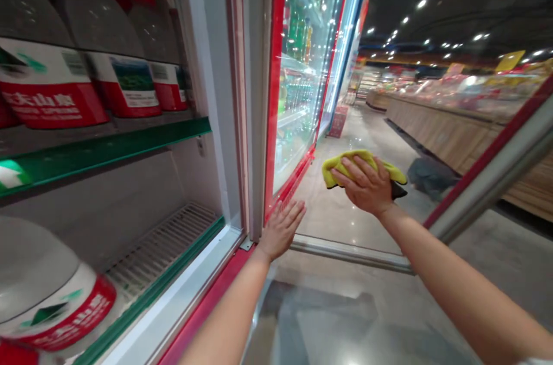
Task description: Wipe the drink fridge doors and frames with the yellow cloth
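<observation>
My right hand (366,185) presses a folded yellow cloth (329,171) with a dark underside against the glass of an open cooler door. The door's metal bottom frame (354,252) runs below both hands. My left hand (283,229) holds nothing; its fingers are stretched out flat at the hinge side of the door, by the lower corner. Whether its palm rests on the glass or the frame is hard to tell. To the left stands the open cooler, with a green-edged shelf (129,145).
Large water bottles with red-and-white labels (129,80) stand on the upper shelf. Another big bottle (56,301) sits lower left beside a white wire rack (164,244). A second, red-framed cooler (276,77) adjoins. Wood-panelled counters (436,123) line the aisle beyond the glass.
</observation>
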`<state>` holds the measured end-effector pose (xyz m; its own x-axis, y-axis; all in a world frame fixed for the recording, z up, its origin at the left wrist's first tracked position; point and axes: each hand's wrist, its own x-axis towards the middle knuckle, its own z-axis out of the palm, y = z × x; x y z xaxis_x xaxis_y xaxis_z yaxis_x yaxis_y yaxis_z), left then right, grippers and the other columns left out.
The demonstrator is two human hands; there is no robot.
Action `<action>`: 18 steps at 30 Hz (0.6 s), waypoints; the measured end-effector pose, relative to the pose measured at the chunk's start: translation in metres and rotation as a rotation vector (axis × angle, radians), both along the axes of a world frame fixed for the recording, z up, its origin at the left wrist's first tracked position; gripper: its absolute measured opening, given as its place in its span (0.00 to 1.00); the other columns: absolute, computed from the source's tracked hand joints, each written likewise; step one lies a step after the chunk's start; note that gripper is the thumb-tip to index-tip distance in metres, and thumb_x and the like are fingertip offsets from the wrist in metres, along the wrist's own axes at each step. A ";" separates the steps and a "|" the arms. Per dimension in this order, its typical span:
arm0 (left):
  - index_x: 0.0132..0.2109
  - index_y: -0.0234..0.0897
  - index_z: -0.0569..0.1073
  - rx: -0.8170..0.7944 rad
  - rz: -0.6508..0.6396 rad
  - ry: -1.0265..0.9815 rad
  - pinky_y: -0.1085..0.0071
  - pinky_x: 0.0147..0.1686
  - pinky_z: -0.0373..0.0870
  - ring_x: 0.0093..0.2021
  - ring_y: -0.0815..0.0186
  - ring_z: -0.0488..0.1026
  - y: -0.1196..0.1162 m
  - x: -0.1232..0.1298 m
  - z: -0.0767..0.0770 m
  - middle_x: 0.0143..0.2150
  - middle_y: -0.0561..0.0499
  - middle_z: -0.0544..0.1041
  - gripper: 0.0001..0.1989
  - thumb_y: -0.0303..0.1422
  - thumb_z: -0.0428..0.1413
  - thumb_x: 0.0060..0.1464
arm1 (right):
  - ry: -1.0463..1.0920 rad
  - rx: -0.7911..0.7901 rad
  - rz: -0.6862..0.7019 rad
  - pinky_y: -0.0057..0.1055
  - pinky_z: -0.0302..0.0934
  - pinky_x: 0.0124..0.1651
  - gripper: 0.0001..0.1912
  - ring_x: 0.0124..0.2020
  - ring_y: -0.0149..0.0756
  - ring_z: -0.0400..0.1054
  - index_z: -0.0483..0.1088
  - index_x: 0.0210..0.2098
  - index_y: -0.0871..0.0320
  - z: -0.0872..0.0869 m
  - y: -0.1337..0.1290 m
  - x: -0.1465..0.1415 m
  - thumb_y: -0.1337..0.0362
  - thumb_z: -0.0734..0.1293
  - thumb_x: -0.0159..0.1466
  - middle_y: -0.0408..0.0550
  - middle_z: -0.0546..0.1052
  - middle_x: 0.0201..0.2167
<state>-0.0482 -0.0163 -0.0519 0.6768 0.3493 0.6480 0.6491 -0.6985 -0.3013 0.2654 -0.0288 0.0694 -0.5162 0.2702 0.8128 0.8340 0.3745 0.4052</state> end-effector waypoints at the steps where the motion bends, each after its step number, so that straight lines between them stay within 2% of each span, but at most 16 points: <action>1: 0.74 0.35 0.53 0.004 -0.003 -0.021 0.54 0.76 0.36 0.78 0.62 0.41 0.001 0.005 0.004 0.75 0.47 0.56 0.37 0.20 0.47 0.59 | 0.026 0.076 -0.045 0.52 0.39 0.75 0.23 0.66 0.45 0.63 0.71 0.61 0.40 -0.015 -0.006 0.014 0.66 0.67 0.69 0.42 0.75 0.61; 4: 0.75 0.35 0.52 -0.004 -0.001 -0.034 0.55 0.76 0.37 0.78 0.63 0.41 0.004 0.015 0.012 0.75 0.47 0.56 0.39 0.20 0.48 0.58 | 0.147 0.201 -0.189 0.54 0.40 0.75 0.19 0.66 0.46 0.61 0.76 0.56 0.44 -0.074 -0.022 0.026 0.68 0.68 0.67 0.45 0.75 0.58; 6: 0.75 0.35 0.52 -0.008 0.012 -0.033 0.55 0.76 0.35 0.78 0.62 0.40 0.005 0.021 0.015 0.76 0.47 0.55 0.38 0.20 0.48 0.58 | 0.148 0.180 -0.219 0.53 0.40 0.75 0.20 0.65 0.44 0.61 0.76 0.54 0.43 -0.107 -0.027 0.011 0.71 0.67 0.67 0.45 0.76 0.56; 7: 0.74 0.34 0.53 -0.007 0.021 -0.038 0.55 0.76 0.34 0.78 0.62 0.39 0.005 0.024 0.017 0.76 0.47 0.55 0.38 0.20 0.49 0.58 | 0.146 0.118 -0.227 0.53 0.38 0.75 0.22 0.66 0.43 0.61 0.76 0.55 0.42 -0.115 -0.026 0.000 0.73 0.66 0.67 0.44 0.76 0.56; 9: 0.74 0.33 0.53 -0.003 0.034 -0.054 0.55 0.76 0.32 0.78 0.62 0.38 0.006 0.029 0.019 0.75 0.46 0.55 0.38 0.21 0.49 0.58 | 0.095 0.015 -0.188 0.53 0.34 0.76 0.24 0.66 0.40 0.60 0.72 0.59 0.41 -0.113 -0.020 -0.020 0.72 0.64 0.68 0.43 0.76 0.59; 11: 0.74 0.34 0.53 -0.008 0.039 -0.053 0.56 0.76 0.32 0.78 0.62 0.37 0.007 0.035 0.021 0.75 0.46 0.56 0.38 0.21 0.50 0.58 | 0.051 -0.057 -0.143 0.51 0.32 0.77 0.28 0.67 0.37 0.60 0.67 0.63 0.36 -0.089 -0.011 -0.027 0.72 0.64 0.69 0.39 0.73 0.62; 12: 0.74 0.35 0.53 -0.014 0.041 -0.045 0.56 0.76 0.30 0.78 0.63 0.38 0.007 0.037 0.022 0.75 0.47 0.56 0.38 0.21 0.50 0.58 | 0.114 -0.067 -0.165 0.51 0.33 0.76 0.29 0.68 0.38 0.59 0.66 0.64 0.35 -0.074 -0.006 -0.024 0.72 0.64 0.69 0.39 0.72 0.64; 14: 0.75 0.38 0.53 -0.031 0.044 -0.020 0.56 0.76 0.28 0.78 0.63 0.39 0.006 0.043 0.023 0.75 0.49 0.56 0.39 0.21 0.50 0.57 | 0.317 -0.039 -0.262 0.55 0.35 0.76 0.29 0.70 0.45 0.55 0.66 0.65 0.40 -0.051 0.000 -0.010 0.70 0.64 0.68 0.44 0.68 0.67; 16: 0.75 0.41 0.53 -0.045 0.053 -0.001 0.56 0.76 0.27 0.77 0.63 0.40 0.007 0.048 0.024 0.75 0.50 0.56 0.40 0.21 0.51 0.57 | 0.485 0.011 -0.332 0.59 0.39 0.74 0.29 0.72 0.51 0.52 0.66 0.66 0.47 -0.049 -0.001 0.007 0.70 0.64 0.67 0.51 0.64 0.69; 18: 0.75 0.40 0.52 -0.047 0.066 -0.003 0.55 0.76 0.27 0.77 0.61 0.42 0.007 0.054 0.026 0.75 0.49 0.55 0.40 0.22 0.51 0.58 | 0.579 0.048 -0.369 0.61 0.45 0.72 0.30 0.73 0.53 0.49 0.64 0.67 0.50 -0.071 -0.009 0.015 0.71 0.63 0.66 0.55 0.60 0.71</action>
